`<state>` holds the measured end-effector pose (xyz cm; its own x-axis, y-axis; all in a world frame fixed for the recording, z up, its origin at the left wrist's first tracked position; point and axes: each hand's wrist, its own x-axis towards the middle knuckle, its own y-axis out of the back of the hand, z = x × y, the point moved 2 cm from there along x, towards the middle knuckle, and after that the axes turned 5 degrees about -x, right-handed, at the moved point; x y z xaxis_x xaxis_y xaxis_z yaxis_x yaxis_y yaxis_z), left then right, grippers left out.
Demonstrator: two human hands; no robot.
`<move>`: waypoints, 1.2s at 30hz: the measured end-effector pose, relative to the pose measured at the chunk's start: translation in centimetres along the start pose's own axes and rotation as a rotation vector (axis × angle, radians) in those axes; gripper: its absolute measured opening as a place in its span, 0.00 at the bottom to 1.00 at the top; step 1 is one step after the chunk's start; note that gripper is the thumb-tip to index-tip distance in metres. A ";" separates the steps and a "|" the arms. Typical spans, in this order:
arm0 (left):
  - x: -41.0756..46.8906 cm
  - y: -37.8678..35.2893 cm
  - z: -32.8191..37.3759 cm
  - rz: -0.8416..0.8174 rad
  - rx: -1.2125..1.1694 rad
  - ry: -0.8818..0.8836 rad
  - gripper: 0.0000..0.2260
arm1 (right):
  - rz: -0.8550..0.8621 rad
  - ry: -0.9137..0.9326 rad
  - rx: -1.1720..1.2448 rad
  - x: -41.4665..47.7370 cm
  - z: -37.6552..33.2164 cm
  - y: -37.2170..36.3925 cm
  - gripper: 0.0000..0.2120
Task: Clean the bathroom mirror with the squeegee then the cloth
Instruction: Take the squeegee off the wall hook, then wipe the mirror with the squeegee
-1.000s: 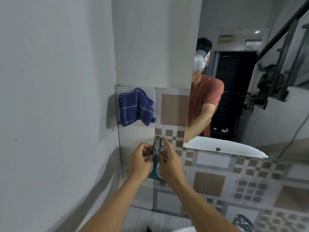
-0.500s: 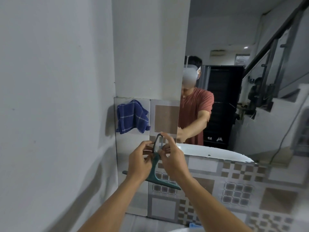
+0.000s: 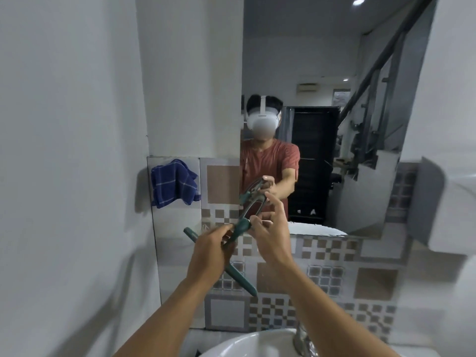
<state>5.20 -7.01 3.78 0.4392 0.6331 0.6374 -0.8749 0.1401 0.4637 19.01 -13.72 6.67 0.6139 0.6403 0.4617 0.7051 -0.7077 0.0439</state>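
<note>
The green squeegee (image 3: 242, 225) is held off the wall in front of the tiles, its blade slanting from upper left to lower right. My left hand (image 3: 210, 253) grips it low on the neck, just above the blade. My right hand (image 3: 268, 228) pinches the looped handle with thumb and fingers, the other fingers spread. The mirror (image 3: 322, 73) fills the wall above and to the right, with a person in a red shirt reflected in it. A blue checked cloth (image 3: 175, 182) hangs on the tile at the left, apart from both hands.
A white sink (image 3: 244, 343) lies below with a chrome tap (image 3: 304, 341) at its right. Patterned tiles (image 3: 322, 274) cover the wall under the mirror. A plain white wall (image 3: 64, 150) closes in on the left.
Both hands have pulled the squeegee off the wall and brought it right and nearer to me. The blade has swung out into a long diagonal. My view has tilted up and right.
</note>
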 end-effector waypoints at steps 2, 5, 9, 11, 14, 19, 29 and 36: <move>0.2 -0.2 1.3 -0.001 0.066 -0.044 0.15 | 0.028 -0.005 0.008 -0.1 0.0 1.2 0.31; 0.9 -0.1 3.6 0.005 0.180 -0.126 0.18 | 0.055 0.049 -0.057 -0.4 -0.9 3.3 0.30; 2.8 0.4 7.3 -0.015 0.316 -0.289 0.19 | 0.096 0.149 -0.219 0.3 -3.4 6.6 0.29; 4.1 0.5 9.3 -0.027 0.388 -0.371 0.19 | 0.060 0.213 -0.359 1.0 -4.5 8.0 0.27; 6.2 0.5 12.1 -0.037 0.444 -0.474 0.17 | -0.019 0.306 -0.617 2.1 -6.1 10.2 0.24; 9.6 0.5 15.4 -0.035 0.500 -0.621 0.16 | -0.021 0.588 -1.109 4.4 -9.5 13.3 0.25; 13.9 0.8 17.8 0.233 0.444 -0.695 0.18 | 0.042 0.900 -1.233 11.3 -15.4 14.8 0.23; 14.0 -2.2 12.1 0.213 0.446 -0.630 0.12 | 0.106 0.934 -1.132 16.4 -21.2 14.6 0.19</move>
<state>15.75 -7.64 19.10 0.4215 0.0440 0.9058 -0.8470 -0.3376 0.4106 31.87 -19.86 33.69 -0.1133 0.4618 0.8797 -0.2451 -0.8710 0.4257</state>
